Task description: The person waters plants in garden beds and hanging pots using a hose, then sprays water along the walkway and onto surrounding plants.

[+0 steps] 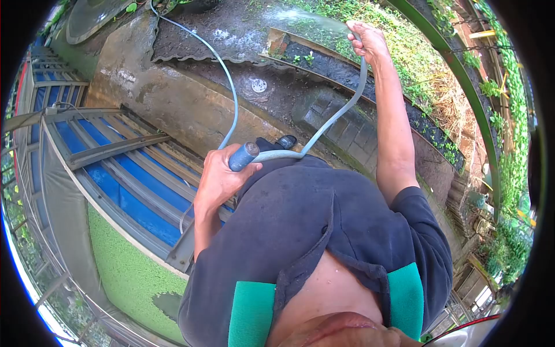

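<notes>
My right hand (369, 41) is raised at the upper right, closed round the end of a pale blue-grey hose (348, 110). A spray of water (306, 20) leaves that end towards the left. From there the hose curves down past my waist to my left hand (222, 179). This hand is closed round a blue cylinder (244, 156) with a worn, brownish end; what it belongs to is hidden. The hose also runs through or against this hand, then loops up to the top left. Part of a dark shoe (285, 141) shows beyond my shirt.
On the left stands a slatted frame (127, 168) over blue sheeting, beside a tank of green-covered water (127, 260). A low concrete wall (173, 98) crosses ahead. Beyond a narrow dark bed (335, 69) lies grass (416, 75). A curved green pole (457, 63) rises at right.
</notes>
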### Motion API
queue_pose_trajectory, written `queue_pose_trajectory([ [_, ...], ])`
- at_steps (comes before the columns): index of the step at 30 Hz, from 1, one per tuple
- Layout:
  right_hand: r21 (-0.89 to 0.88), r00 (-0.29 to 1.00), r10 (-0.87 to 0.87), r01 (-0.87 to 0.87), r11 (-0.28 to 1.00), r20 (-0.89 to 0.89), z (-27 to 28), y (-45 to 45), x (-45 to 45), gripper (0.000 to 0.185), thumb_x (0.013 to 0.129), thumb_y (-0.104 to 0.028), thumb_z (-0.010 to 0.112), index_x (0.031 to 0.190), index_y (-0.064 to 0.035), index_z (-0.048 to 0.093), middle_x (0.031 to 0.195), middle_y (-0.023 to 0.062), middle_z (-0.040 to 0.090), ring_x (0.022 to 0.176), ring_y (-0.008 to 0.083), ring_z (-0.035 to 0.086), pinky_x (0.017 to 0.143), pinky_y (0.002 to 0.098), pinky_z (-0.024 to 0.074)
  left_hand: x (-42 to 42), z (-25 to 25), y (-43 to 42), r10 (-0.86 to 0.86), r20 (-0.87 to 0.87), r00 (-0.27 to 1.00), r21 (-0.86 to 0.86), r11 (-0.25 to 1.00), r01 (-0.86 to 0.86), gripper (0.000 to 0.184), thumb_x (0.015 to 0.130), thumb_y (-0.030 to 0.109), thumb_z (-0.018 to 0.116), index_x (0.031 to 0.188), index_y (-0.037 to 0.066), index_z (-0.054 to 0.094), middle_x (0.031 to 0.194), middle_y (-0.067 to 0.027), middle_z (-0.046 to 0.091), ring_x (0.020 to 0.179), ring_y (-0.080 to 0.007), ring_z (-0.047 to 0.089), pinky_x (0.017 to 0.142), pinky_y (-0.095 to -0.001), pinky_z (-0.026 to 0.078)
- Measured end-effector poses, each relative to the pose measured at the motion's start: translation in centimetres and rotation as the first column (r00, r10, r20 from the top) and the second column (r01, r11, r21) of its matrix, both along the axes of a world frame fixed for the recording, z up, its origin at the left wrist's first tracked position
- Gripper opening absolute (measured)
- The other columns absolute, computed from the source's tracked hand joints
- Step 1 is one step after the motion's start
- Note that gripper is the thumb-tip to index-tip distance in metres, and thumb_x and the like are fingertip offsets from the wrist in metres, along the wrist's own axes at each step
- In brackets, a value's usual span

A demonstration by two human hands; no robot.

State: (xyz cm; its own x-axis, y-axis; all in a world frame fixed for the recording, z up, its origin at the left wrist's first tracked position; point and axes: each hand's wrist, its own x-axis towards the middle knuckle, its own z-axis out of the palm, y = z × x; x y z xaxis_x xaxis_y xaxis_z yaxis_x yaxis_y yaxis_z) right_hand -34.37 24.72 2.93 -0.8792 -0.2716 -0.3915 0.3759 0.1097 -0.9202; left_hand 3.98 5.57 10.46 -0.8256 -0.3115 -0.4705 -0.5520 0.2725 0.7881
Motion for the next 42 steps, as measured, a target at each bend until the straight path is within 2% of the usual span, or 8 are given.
queue_pose_trajectory([
  [4, -0.068, 0.998, 0.017, -0.021, 0.997, -0.059, 0.0, -1.1, 1.3, 0.015, 0.093, -0.013, 0.062, 0.104, -0.0031, 0.065, 0.066, 0.0038, 0.059, 0.044, 0.0029, 0.042, 0.034, 0.0182, 0.0282, 0.6, -0.6, 0.1, 0.010, -0.015, 1.000, 0.006, 1.000, -0.010, 0.022, 0.071, 0.009, 0.080, 0.081, 0.000, 0.063, 0.067, -0.0008, 0.056, 0.065, -0.0091, 0.048, 0.061, -0.0292, 0.042],
  [11, -0.074, 0.995, 0.026, -0.033, 0.997, -0.100, 0.4, -1.5, 3.9, 0.020, 0.094, -0.015, 0.062, 0.110, -0.0027, 0.063, 0.068, 0.0033, 0.059, 0.042, 0.0032, 0.040, 0.033, 0.0180, 0.0259, 0.5, -0.5, 0.3, -0.026, -0.022, 0.999, -0.010, 1.000, 0.026, 0.022, 0.071, 0.009, 0.079, 0.078, 0.000, 0.060, 0.065, -0.0002, 0.053, 0.064, -0.0092, 0.046, 0.059, -0.0293, 0.041],
  [15, -0.070, 0.992, 0.059, -0.067, 0.995, -0.114, 1.3, -1.8, 5.4, 0.014, 0.092, -0.013, 0.063, 0.103, -0.0055, 0.067, 0.065, 0.0026, 0.059, 0.042, 0.0025, 0.042, 0.034, 0.0186, 0.0278, -0.1, -0.5, 0.2, -0.042, -0.024, 0.999, -0.001, 0.999, 0.042, 0.021, 0.071, 0.009, 0.078, 0.077, 0.000, 0.060, 0.063, -0.0007, 0.052, 0.063, -0.0092, 0.045, 0.058, -0.0294, 0.040],
  [18, -0.042, 0.989, 0.070, -0.076, 0.996, -0.133, 1.7, -2.1, 6.2, 0.012, 0.091, -0.015, 0.063, 0.100, -0.0079, 0.067, 0.065, 0.0018, 0.058, 0.043, 0.0027, 0.041, 0.035, 0.0195, 0.0262, -0.8, -0.8, 0.4, -0.078, -0.060, 0.995, -0.032, 0.997, 0.076, 0.024, 0.071, 0.017, 0.078, 0.085, 0.000, 0.067, 0.061, -0.0135, 0.056, 0.057, -0.0197, 0.049, 0.059, -0.0363, 0.044],
  [27, 0.051, 0.992, -0.017, 0.023, 0.998, -0.122, 1.0, 1.0, 6.0, 0.015, 0.093, -0.014, 0.060, 0.105, -0.0076, 0.065, 0.067, 0.0007, 0.056, 0.041, 0.0020, 0.037, 0.035, 0.0187, 0.0244, -3.0, -0.3, 1.3, -0.148, -0.014, 0.989, -0.035, 0.988, 0.147, 0.027, 0.071, 0.018, 0.077, 0.091, 0.001, 0.069, 0.068, -0.0174, 0.061, 0.062, -0.0244, 0.056, 0.064, -0.0375, 0.046],
  [30, 0.063, 0.989, -0.058, 0.067, 0.996, -0.138, 0.9, 2.1, 6.0, 0.012, 0.090, -0.015, 0.061, 0.099, -0.0094, 0.068, 0.063, 0.0018, 0.057, 0.043, 0.0037, 0.040, 0.036, 0.0215, 0.0286, -3.7, -0.4, 1.8, -0.159, -0.065, 0.985, -0.034, 0.987, 0.157, 0.022, 0.071, 0.012, 0.079, 0.077, 0.001, 0.061, 0.062, -0.0013, 0.051, 0.061, -0.0102, 0.044, 0.056, -0.0308, 0.039],
  [38, 0.070, 0.978, -0.141, 0.153, 0.986, -0.155, -0.3, 4.9, 5.2, 0.013, 0.090, -0.015, 0.062, 0.100, -0.0095, 0.069, 0.063, 0.0023, 0.058, 0.043, 0.0048, 0.043, 0.034, 0.0227, 0.0299, -5.1, -0.2, 2.4, -0.239, -0.069, 0.969, -0.055, 0.970, 0.236, 0.023, 0.071, 0.013, 0.079, 0.076, 0.001, 0.060, 0.062, -0.0017, 0.051, 0.062, -0.0108, 0.043, 0.057, -0.0315, 0.039],
  [42, 0.133, 0.960, -0.199, 0.227, 0.965, -0.196, -0.4, 5.2, 5.1, 0.017, 0.093, -0.018, 0.061, 0.106, -0.0081, 0.065, 0.063, -0.0009, 0.055, 0.041, 0.0024, 0.037, 0.035, 0.0194, 0.0246, -5.5, -0.2, 2.3, -0.262, -0.054, 0.963, -0.044, 0.965, 0.260, 0.023, 0.071, 0.013, 0.079, 0.077, 0.000, 0.061, 0.063, -0.0019, 0.051, 0.063, -0.0110, 0.044, 0.059, -0.0317, 0.040],
])
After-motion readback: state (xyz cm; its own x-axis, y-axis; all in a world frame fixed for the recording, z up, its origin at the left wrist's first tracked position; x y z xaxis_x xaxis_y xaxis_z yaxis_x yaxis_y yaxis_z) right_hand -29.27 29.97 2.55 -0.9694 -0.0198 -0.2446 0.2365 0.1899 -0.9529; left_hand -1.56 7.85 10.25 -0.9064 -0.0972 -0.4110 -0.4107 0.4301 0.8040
